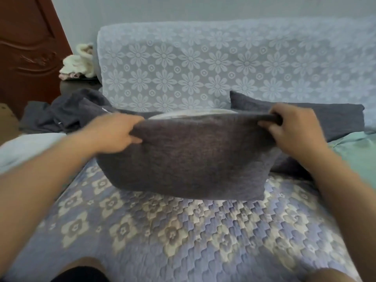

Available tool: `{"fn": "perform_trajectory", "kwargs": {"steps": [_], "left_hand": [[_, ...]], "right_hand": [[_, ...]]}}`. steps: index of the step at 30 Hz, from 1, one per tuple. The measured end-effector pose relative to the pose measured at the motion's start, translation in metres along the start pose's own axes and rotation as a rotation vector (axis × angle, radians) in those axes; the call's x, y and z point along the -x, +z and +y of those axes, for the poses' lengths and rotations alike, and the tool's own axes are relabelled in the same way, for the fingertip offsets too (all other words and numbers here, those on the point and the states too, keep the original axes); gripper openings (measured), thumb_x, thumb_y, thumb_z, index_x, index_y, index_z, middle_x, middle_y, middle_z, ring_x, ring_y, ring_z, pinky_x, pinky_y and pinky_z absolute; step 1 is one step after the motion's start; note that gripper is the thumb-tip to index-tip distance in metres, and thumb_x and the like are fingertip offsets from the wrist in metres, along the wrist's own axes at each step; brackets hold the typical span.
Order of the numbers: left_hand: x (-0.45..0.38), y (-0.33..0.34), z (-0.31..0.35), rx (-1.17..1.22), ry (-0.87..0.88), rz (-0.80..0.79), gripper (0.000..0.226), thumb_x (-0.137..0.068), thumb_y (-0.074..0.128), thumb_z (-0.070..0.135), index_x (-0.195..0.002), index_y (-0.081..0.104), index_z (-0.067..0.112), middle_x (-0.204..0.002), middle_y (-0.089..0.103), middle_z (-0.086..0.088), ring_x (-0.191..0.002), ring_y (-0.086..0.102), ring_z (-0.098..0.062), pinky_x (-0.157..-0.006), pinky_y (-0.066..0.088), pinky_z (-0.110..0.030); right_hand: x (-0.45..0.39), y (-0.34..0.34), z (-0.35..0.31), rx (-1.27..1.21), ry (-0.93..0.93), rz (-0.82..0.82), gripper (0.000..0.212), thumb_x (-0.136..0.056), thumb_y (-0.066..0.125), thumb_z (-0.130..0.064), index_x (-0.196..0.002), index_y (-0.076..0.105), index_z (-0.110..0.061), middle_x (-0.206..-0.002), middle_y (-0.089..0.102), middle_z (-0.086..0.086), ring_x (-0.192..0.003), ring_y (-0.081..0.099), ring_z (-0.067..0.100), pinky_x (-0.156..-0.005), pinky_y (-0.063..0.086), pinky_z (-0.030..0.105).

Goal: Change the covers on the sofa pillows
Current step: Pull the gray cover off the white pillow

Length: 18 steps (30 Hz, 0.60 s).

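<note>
We pinch the grey cover's (189,155) open top edge, left hand (120,133) and right hand (293,129) at its corners; soft, light, floppy cloth; the white insert (193,114) likely squashes easily.

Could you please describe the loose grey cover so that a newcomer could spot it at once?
Find the sofa backrest with its pale flower pattern, then its left end. The loose grey cover lies crumpled there, flat and unfilled, unlike the stuffed grey pillows.
</note>
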<state>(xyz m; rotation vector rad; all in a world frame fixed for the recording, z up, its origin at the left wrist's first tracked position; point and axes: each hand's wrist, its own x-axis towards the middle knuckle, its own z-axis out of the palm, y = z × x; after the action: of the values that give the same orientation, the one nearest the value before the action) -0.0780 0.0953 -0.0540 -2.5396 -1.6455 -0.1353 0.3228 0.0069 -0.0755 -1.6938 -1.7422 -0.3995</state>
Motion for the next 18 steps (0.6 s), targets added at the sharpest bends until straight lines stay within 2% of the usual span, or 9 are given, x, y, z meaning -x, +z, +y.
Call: {"fn": "perform_trajectory", "kwargs": {"steps": [2, 4, 8, 10, 11, 13, 15, 16, 18], "left_hand": [[-0.007, -0.035, -0.015, 0.130, -0.037, -0.202, 0.039, -0.088, 0.076, 0.033, -0.124, 0.061, 0.037, -0.106, 0.068, 0.013, -0.103, 0.064, -0.017, -0.093, 0.049, -0.038], [-0.014, -0.052, -0.024, 0.156, -0.068, -0.319, 0.039, -0.085, 0.080, 0.029, -0.120, 0.064, 0.034, -0.111, 0.071, 0.010, -0.102, 0.065, -0.013, -0.097, 0.048, -0.039], [-0.012, -0.015, -0.014, -0.077, -0.067, -0.350, 0.052, -0.077, 0.084, 0.043, -0.122, 0.063, 0.025, -0.121, 0.069, 0.000, -0.110, 0.063, -0.023, -0.091, 0.047, -0.031], [0.001, 0.020, 0.005, 0.031, -0.009, -0.379, 0.051, -0.075, 0.081, 0.053, -0.112, 0.059, 0.025, -0.113, 0.067, 0.002, -0.101, 0.062, -0.020, -0.085, 0.047, -0.031], [0.009, 0.036, 0.016, 0.107, 0.066, -0.368, 0.052, -0.073, 0.077, 0.060, -0.106, 0.057, 0.025, -0.110, 0.063, 0.003, -0.099, 0.059, -0.018, -0.087, 0.047, -0.033], [0.021, 0.060, 0.036, 0.128, 0.242, -0.217, 0.050, -0.068, 0.066, 0.068, -0.090, 0.054, 0.025, -0.111, 0.060, 0.004, -0.102, 0.057, -0.019, -0.092, 0.046, -0.038], [0.032, 0.076, 0.057, 0.078, 0.411, -0.002, 0.034, -0.072, 0.068, 0.056, -0.082, 0.059, 0.025, -0.113, 0.064, 0.002, -0.103, 0.060, -0.023, -0.092, 0.046, -0.038], [0.040, 0.083, 0.067, 0.082, 0.484, 0.079, 0.024, -0.076, 0.071, 0.045, -0.080, 0.063, 0.023, -0.111, 0.066, 0.002, -0.101, 0.061, -0.023, -0.091, 0.046, -0.037], [0.062, 0.096, 0.087, 0.134, 0.592, 0.134, 0.013, -0.083, 0.068, 0.032, -0.079, 0.063, 0.021, -0.104, 0.065, 0.004, -0.094, 0.060, -0.020, -0.086, 0.047, -0.036]], "right_hand": [[-0.013, -0.018, -0.011, -0.198, 0.016, -0.094, 0.026, -0.086, 0.075, -0.029, -0.073, 0.055, -0.018, -0.061, 0.053, -0.001, -0.061, 0.048, 0.019, -0.057, 0.033, 0.034], [-0.018, -0.018, -0.021, -0.278, 0.017, -0.156, 0.021, -0.084, 0.076, -0.029, -0.074, 0.060, -0.019, -0.064, 0.056, -0.002, -0.064, 0.051, 0.012, -0.058, 0.035, 0.031], [0.005, 0.028, -0.033, -0.173, -0.019, -0.128, 0.020, -0.080, 0.076, -0.023, -0.081, 0.057, -0.017, -0.079, 0.056, 0.001, -0.080, 0.055, 0.027, -0.069, 0.041, 0.037], [0.048, 0.066, -0.035, -0.205, -0.111, -0.195, 0.026, -0.077, 0.072, -0.019, -0.080, 0.047, -0.023, -0.081, 0.050, 0.000, -0.079, 0.051, 0.028, -0.069, 0.040, 0.040], [0.074, 0.082, -0.036, -0.233, -0.145, -0.213, 0.029, -0.075, 0.069, -0.016, -0.080, 0.042, -0.026, -0.081, 0.047, -0.003, -0.077, 0.048, 0.026, -0.067, 0.038, 0.040], [0.111, 0.098, -0.034, -0.299, -0.138, -0.208, 0.029, -0.071, 0.061, -0.011, -0.080, 0.039, -0.026, -0.082, 0.044, -0.005, -0.078, 0.044, 0.022, -0.067, 0.038, 0.041], [0.128, 0.104, -0.026, -0.318, -0.052, -0.178, 0.024, -0.075, 0.065, -0.008, -0.088, 0.050, -0.020, -0.096, 0.050, -0.002, -0.089, 0.048, 0.022, -0.080, 0.043, 0.040], [0.129, 0.103, -0.022, -0.291, -0.026, -0.176, 0.026, -0.077, 0.068, -0.011, -0.100, 0.058, -0.016, -0.108, 0.053, 0.001, -0.100, 0.050, 0.024, -0.091, 0.043, 0.037], [0.127, 0.098, -0.018, -0.178, -0.057, -0.215, 0.051, -0.079, 0.068, -0.021, -0.129, 0.058, -0.014, -0.134, 0.052, 0.003, -0.118, 0.047, 0.028, -0.105, 0.038, 0.038]]}}
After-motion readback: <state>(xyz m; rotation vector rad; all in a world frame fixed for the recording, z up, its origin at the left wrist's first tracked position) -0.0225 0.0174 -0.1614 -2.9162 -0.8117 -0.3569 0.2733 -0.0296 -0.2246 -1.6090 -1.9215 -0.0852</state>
